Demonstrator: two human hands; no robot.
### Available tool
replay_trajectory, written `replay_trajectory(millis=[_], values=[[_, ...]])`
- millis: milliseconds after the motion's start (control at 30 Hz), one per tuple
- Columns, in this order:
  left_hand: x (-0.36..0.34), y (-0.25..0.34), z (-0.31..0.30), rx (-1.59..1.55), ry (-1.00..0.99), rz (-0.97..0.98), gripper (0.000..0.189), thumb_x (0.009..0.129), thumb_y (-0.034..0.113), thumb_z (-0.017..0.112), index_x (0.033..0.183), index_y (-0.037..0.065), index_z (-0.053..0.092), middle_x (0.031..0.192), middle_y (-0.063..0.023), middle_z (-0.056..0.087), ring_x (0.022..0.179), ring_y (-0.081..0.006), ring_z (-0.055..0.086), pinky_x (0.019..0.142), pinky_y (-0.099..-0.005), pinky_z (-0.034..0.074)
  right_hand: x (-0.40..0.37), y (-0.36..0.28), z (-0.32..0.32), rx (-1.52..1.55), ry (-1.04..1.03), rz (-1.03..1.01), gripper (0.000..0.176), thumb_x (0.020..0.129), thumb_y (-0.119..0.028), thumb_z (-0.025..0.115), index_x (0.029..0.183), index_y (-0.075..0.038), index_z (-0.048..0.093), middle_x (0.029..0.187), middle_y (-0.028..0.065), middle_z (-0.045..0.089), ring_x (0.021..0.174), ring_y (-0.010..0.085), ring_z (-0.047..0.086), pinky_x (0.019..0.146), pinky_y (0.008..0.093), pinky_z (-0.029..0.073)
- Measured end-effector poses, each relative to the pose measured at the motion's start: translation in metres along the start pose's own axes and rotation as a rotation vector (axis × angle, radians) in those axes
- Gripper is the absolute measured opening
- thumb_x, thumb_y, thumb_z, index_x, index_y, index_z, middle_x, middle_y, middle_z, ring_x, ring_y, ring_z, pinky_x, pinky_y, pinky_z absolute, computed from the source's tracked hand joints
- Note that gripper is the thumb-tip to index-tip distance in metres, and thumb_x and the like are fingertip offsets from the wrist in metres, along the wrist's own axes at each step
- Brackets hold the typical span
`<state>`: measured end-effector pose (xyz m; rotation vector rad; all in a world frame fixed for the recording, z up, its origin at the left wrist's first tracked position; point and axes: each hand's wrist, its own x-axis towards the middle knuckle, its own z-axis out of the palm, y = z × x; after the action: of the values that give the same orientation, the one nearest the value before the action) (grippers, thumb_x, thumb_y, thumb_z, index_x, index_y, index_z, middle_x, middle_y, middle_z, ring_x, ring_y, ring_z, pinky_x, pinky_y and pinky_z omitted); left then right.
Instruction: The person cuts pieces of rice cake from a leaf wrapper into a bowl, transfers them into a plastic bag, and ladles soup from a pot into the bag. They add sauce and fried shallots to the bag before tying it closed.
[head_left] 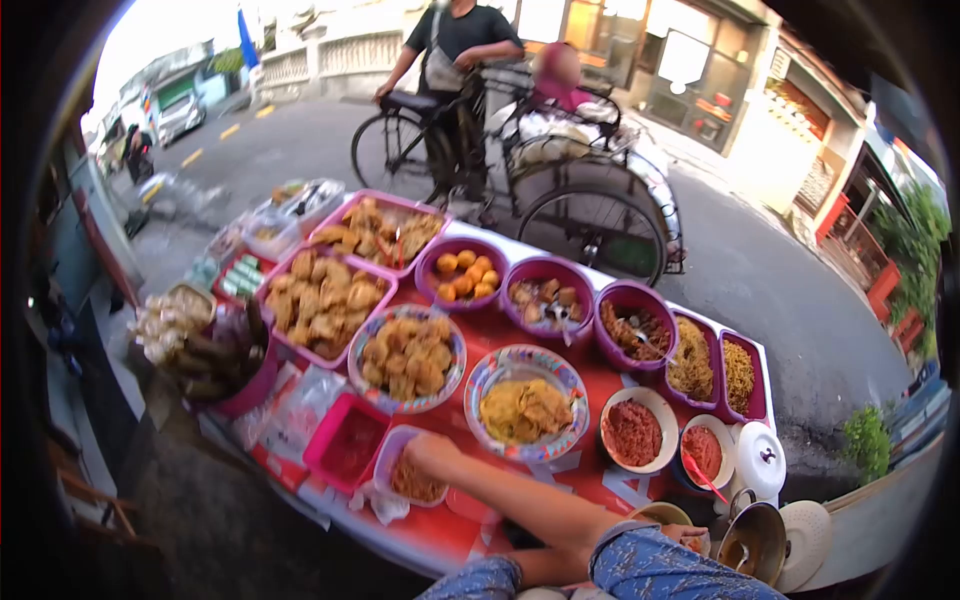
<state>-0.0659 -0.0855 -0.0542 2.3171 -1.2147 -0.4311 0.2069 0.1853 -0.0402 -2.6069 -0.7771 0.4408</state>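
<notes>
Near edge first: forearms cross. Right arm lies over the left one, angled toward the left side of the table [455,525]; left arm passes beneath and comes out on the right. Likely reason: each hand works on the side opposite its own shoulder.

Right hand [428,457] is down in a pale tub [384,468] of shredded brown food [412,486]. Tub sits at the near edge, just beside a red tub [322,440]; probably parked there for short reach. Fingertips are hidden by the hand and the tub, so can't tell how open they are or whether they have hold of anything.

Left hand [689,536] is by a metal pot [768,530], fingers looking partly bent. Too small to tell what, if anything, is in its grasp.

Mid table: patterned plate of yellow food [582,405], then, to its right, a bowl of red paste [663,405]. A second paste bowl has a red spoon [708,481] left in it, presumably for dishing out.

Farther: a purple bowl [545,267] stands in a row along the street edge; deeper ware at the back seems to leave the front free for reaching.

Beyond the table: a cycle cart [415,102] and a standing person [465,35].
</notes>
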Motion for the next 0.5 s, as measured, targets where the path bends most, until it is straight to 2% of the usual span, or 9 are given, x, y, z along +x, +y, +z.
replay_trajectory(millis=[33,100,167,200,233,300,367,400,500], values=[[0.003,0.011,0.005,-0.006,-0.023,0.007,0.057,0.075,0.015,0.062,0.128,0.017,0.04,0.084,-0.0011,0.059,0.071,-0.0069,0.052,0.067,-0.0222,0.042,-0.002,0.001,-0.004,0.025,0.047,-0.019,0.021,0.057,-0.011,0.059,0.077,-0.011,0.066,0.077,0.0148,0.062,0.077,0.0307,0.06,0.066,0.0402,0.049],[0.015,0.013,-0.008,-0.65,-0.118,0.222,0.056,0.075,0.016,0.062,0.127,0.016,0.04,0.087,-0.0021,0.058,0.075,-0.0078,0.051,0.069,-0.0231,0.041,-0.003,0.008,-0.01,0.023,0.026,-0.076,0.023,0.054,-0.012,0.059,0.076,-0.011,0.067,0.071,0.0148,0.061,0.068,0.0294,0.061,0.064,0.0375,0.05],[0.025,0.028,-0.022,-0.875,-0.153,0.304,0.056,0.075,0.017,0.062,0.126,0.015,0.041,0.09,-0.0032,0.057,0.079,-0.0086,0.05,0.071,-0.024,0.04,-0.004,0.009,-0.01,0.122,0.089,-0.088,0.02,0.058,-0.015,0.058,0.075,-0.01,0.067,0.068,0.014,0.062,0.06,0.0275,0.061,0.059,0.0363,0.051],[0.025,0.035,-0.026,-0.93,-0.162,0.324,0.055,0.075,0.017,0.062,0.126,0.015,0.041,0.092,-0.0037,0.056,0.08,-0.009,0.049,0.073,-0.0244,0.04,-0.006,0.005,-0.016,0.19,0.083,-0.071,0.019,0.059,-0.017,0.058,0.075,-0.01,0.067,0.069,0.0129,0.062,0.06,0.0252,0.062,0.06,0.0356,0.051],[0.027,0.042,-0.031,-0.973,-0.166,0.341,0.055,0.075,0.018,0.062,0.126,0.015,0.041,0.094,-0.0043,0.056,0.082,-0.0095,0.049,0.074,-0.0249,0.039,-0.006,0.005,-0.021,0.319,0.075,-0.07,0.017,0.057,-0.015,0.061,0.071,-0.009,0.066,0.069,0.0137,0.062,0.06,0.0275,0.061,0.06,0.0362,0.051],[0.021,0.042,-0.047,-1.052,-0.158,0.375,0.054,0.075,0.019,0.063,0.125,0.014,0.042,0.097,-0.0053,0.054,0.086,-0.0103,0.048,0.076,-0.0258,0.039,-0.007,0.01,-0.023,0.567,-0.029,0.013,0.015,0.062,-0.013,0.061,0.073,-0.004,0.065,0.064,0.0099,0.063,0.057,0.0197,0.062,0.056,0.0322,0.051],[0.015,0.042,-0.05,-1.097,-0.163,0.381,0.053,0.075,0.019,0.063,0.124,0.013,0.042,0.1,-0.0064,0.053,0.089,-0.0112,0.047,0.079,-0.0266,0.038,-0.013,0.006,-0.034,0.866,-0.138,0.186,0.012,0.068,-0.007,0.06,0.076,0.002,0.062,0.063,0.0074,0.062,0.056,0.013,0.061,0.056,0.0262,0.051],[0.016,0.037,-0.049,-1.121,-0.16,0.394,0.053,0.075,0.02,0.063,0.124,0.012,0.042,0.101,-0.0069,0.053,0.091,-0.0116,0.046,0.08,-0.0271,0.037,-0.015,0.004,-0.04,1.039,-0.174,0.223,0.011,0.074,-0.004,0.059,0.082,0.004,0.059,0.069,0.0078,0.061,0.06,0.0117,0.06,0.058,0.0232,0.052],[0.011,0.029,-0.034,-1.166,-0.174,0.376,0.052,0.076,0.021,0.063,0.123,0.011,0.043,0.106,-0.0085,0.051,0.096,-0.0129,0.045,0.083,-0.0284,0.036,-0.029,0.001,-0.061,1.241,-0.199,0.276,0.011,0.077,-0.004,0.058,0.085,0.004,0.057,0.073,0.0079,0.06,0.064,0.0136,0.061,0.06,0.0234,0.053]])
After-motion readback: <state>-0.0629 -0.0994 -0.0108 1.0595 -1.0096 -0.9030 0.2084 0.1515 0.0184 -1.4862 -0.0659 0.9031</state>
